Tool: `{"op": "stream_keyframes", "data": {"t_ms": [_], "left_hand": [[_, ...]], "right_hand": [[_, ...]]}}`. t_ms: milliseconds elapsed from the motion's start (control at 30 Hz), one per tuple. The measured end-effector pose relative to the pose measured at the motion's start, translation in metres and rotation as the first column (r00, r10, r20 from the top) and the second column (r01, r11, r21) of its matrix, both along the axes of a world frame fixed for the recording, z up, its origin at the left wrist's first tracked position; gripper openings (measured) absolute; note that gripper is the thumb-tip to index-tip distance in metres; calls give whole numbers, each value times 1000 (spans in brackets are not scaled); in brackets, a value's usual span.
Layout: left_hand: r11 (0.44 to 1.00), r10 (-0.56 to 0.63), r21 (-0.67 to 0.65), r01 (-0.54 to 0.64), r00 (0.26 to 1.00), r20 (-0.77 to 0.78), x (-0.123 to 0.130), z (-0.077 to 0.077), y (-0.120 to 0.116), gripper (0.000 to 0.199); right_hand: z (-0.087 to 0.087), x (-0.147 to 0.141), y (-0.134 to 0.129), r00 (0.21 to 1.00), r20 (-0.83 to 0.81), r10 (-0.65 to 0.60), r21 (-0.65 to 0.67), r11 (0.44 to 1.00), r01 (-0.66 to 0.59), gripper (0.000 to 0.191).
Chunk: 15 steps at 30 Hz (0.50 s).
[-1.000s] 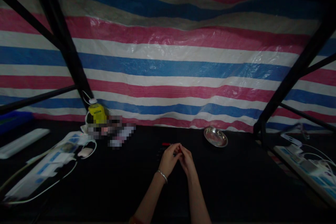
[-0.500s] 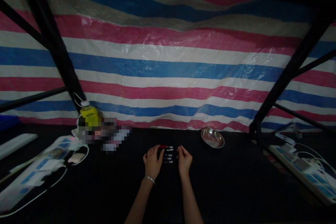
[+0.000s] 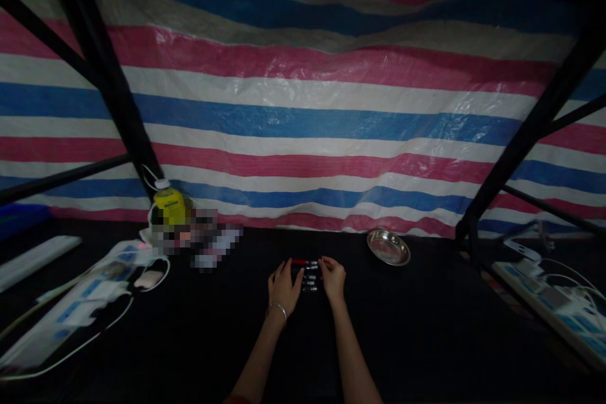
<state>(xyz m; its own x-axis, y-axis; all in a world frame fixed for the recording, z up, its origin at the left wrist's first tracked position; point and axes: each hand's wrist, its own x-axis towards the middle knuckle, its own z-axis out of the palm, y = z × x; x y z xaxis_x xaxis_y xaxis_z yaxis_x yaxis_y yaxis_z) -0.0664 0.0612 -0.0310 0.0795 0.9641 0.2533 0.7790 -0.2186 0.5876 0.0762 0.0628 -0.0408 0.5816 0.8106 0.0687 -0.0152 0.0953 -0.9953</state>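
Several slim sticks (image 3: 310, 278) with silvery ends lie side by side in a row on the black table; their dark bodies are hard to make out. The farthest one is a red stick (image 3: 299, 262). My left hand (image 3: 285, 288), a silver bangle at its wrist, rests at the left of the row with its fingers stretched out, touching or just over the sticks' left ends. At the silvery ends, my right hand (image 3: 334, 278) has its thumb and forefinger pinched together beside the red stick. Whatever lies in this pinch is too small to tell.
A round metal dish (image 3: 388, 247) stands to the right at the back. On the left are a yellow bottle (image 3: 171, 205), blurred-out items and a power strip (image 3: 89, 293) with cables. Another power strip (image 3: 553, 303) lies far right. Striped sheeting (image 3: 322, 120) hangs behind, between dark frame posts.
My right hand has come closer to the silvery ends of the sticks. My left hand stays by the row with fingers stretched. The view has shifted slightly.
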Motion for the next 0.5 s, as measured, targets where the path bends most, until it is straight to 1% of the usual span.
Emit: {"op": "stream_keyframes", "data": {"t_ms": [100,200,267,367,433,500], "left_hand": [[1000,-8,10,8,1000,3,0,0,0,48],[999,-8,31,7,999,54,-2,0,0,45],[997,-23,82,14,994,106,-5,-2,1,40],[979,-54,204,17,982,178,-8,-5,1,34],[963,-48,270,-18,971,233,-10,-9,1,32],[953,-29,296,-63,954,297,-11,-12,2,32]], "right_hand": [[-2,-1,0,999,20,27,33,999,-28,34],[1,-3,-4,1000,-9,30,69,997,-29,35],[6,-5,-8,999,-46,24,98,995,-19,37],[13,-10,-12,996,-91,27,138,990,-14,39],[17,-14,-13,993,-111,37,159,987,-19,39],[19,-19,-14,991,-122,50,179,983,-28,39]]}}
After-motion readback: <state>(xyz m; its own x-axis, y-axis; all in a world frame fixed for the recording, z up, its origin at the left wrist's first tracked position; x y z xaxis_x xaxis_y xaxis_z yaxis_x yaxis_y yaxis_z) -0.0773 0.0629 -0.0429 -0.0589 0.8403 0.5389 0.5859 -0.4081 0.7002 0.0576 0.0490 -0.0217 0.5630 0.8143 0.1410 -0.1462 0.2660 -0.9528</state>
